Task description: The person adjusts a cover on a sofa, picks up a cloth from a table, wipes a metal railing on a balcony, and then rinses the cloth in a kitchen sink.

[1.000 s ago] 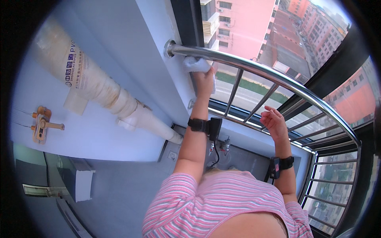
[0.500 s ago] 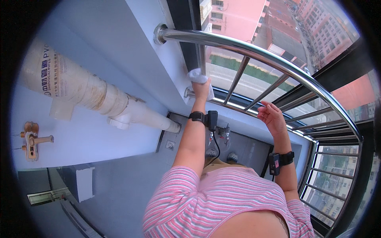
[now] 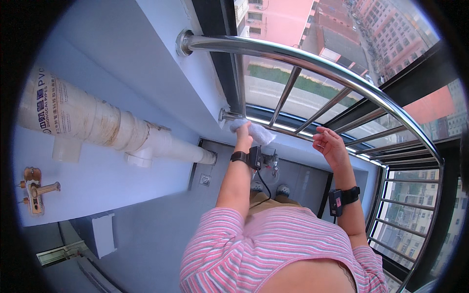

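My left hand (image 3: 243, 136) is closed round a pale grey-white cloth (image 3: 260, 132), just below the lower left end of the metal railing (image 3: 229, 45). Part of the cloth spreads out to the right of my fingers, close to the lower rail (image 3: 283, 129). My right hand (image 3: 330, 146) hangs in the air in front of the railing, fingers loosely curled and apart, with nothing in it. Both wrists wear black straps with small black boxes.
A thick white plastic pipe (image 3: 107, 124) runs along the left wall. Brass fittings (image 3: 38, 188) stick out below it. Taps (image 3: 271, 163) stand low by the wall ahead, near a floor drain (image 3: 205, 180). Window frames and buildings lie beyond the railing.
My left hand has moved down from beside the window frame with the cloth, which now spreads to the right. My right hand stays raised, nearly in place. The view has shifted slightly.
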`<state>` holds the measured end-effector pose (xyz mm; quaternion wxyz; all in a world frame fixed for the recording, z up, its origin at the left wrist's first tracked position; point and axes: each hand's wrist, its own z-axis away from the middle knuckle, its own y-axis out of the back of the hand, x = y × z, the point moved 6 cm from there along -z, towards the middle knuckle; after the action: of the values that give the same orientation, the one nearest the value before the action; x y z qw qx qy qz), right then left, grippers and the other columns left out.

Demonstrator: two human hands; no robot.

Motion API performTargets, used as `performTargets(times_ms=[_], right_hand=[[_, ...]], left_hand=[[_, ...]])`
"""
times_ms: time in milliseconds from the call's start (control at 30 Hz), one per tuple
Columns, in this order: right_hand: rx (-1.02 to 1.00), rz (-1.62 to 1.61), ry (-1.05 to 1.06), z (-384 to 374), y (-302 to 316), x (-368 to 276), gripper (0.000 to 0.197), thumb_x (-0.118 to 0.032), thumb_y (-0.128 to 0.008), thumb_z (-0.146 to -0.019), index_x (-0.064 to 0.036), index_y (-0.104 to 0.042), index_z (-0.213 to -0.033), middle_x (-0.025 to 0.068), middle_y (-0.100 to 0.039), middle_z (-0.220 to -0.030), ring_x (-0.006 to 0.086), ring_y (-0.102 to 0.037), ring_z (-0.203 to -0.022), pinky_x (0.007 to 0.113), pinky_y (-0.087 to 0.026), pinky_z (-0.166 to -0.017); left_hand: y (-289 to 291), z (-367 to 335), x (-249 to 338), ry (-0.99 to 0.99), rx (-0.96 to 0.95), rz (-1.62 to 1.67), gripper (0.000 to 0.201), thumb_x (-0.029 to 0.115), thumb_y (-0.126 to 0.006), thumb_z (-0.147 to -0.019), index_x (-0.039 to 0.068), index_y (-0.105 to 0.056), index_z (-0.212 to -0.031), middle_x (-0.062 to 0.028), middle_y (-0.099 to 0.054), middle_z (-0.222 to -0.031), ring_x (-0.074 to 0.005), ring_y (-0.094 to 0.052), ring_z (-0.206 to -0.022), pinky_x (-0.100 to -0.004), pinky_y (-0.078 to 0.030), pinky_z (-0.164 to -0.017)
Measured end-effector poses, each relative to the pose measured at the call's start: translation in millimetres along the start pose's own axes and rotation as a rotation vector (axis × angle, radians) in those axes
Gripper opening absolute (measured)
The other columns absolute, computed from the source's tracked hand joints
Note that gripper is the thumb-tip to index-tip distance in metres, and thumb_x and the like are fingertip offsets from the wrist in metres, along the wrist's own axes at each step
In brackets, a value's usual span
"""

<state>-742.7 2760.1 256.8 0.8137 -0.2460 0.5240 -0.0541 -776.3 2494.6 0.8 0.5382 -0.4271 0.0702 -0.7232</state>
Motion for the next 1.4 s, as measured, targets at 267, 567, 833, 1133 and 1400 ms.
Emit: performTargets(times_ms=[267,567,833,1133,1400], right_hand=[[0.027,-0.043,0.028,9,6,-3,0.021,-0.015,-0.044,-0.083,-0.0011,-0.051,-0.098,0.0091,-0.06,-0.079,0.0142,-0.058,-0.068,0.025,-0.047,-0.064],[-0.015,-0.076,0.077,15,5,-11,0.021,-0.014,-0.043,-0.083,-0.0014,-0.051,-0.098,0.0079,-0.06,-0.079,0.0132,-0.058,-0.068,0.025,-0.047,-0.065],[0.003,-0.088,0.085,21,9,-13,0.023,-0.015,-0.044,-0.082,-0.0015,-0.049,-0.1,0.0074,-0.059,-0.079,0.0136,-0.057,-0.068,0.026,-0.047,-0.067],[0.082,-0.135,0.136,41,37,-22,0.023,-0.015,-0.045,-0.082,-0.0021,-0.049,-0.1,0.0075,-0.059,-0.079,0.0138,-0.057,-0.069,0.027,-0.046,-0.067],[0.151,-0.164,0.197,61,53,-32,0.021,-0.017,-0.045,-0.082,-0.0027,-0.051,-0.097,0.0066,-0.059,-0.079,0.0124,-0.057,-0.068,0.023,-0.046,-0.065]], left_hand=[[-85,98,128,-0.573,0.018,0.076,0.046,0.004,-0.058,-0.069,0.004,-0.035,-0.11,-0.0088,-0.044,-0.106,-0.0217,-0.044,-0.097,-0.032,-0.036,-0.084],[-169,196,169,-0.642,-0.383,0.213,0.036,0.019,-0.052,-0.078,0.002,-0.039,-0.107,-0.009,-0.048,-0.1,-0.0201,-0.048,-0.092,-0.0335,-0.041,-0.079],[-240,235,97,-0.945,-0.544,-0.311,0.05,0.01,-0.056,-0.076,0.002,-0.028,-0.117,-0.0102,-0.04,-0.109,-0.0178,-0.044,-0.097,-0.0278,-0.035,-0.083],[-205,219,78,-1.202,-0.232,-0.538,0.032,-0.001,-0.049,-0.074,0.0,-0.044,-0.105,-0.0091,-0.046,-0.105,-0.0176,-0.049,-0.089,-0.0279,-0.04,-0.078],[-251,258,59,-0.452,-0.589,-0.168,0.021,0.014,-0.044,-0.082,0.0,-0.046,-0.097,-0.0065,-0.051,-0.092,-0.0157,-0.05,-0.084,-0.0274,-0.04,-0.072]])
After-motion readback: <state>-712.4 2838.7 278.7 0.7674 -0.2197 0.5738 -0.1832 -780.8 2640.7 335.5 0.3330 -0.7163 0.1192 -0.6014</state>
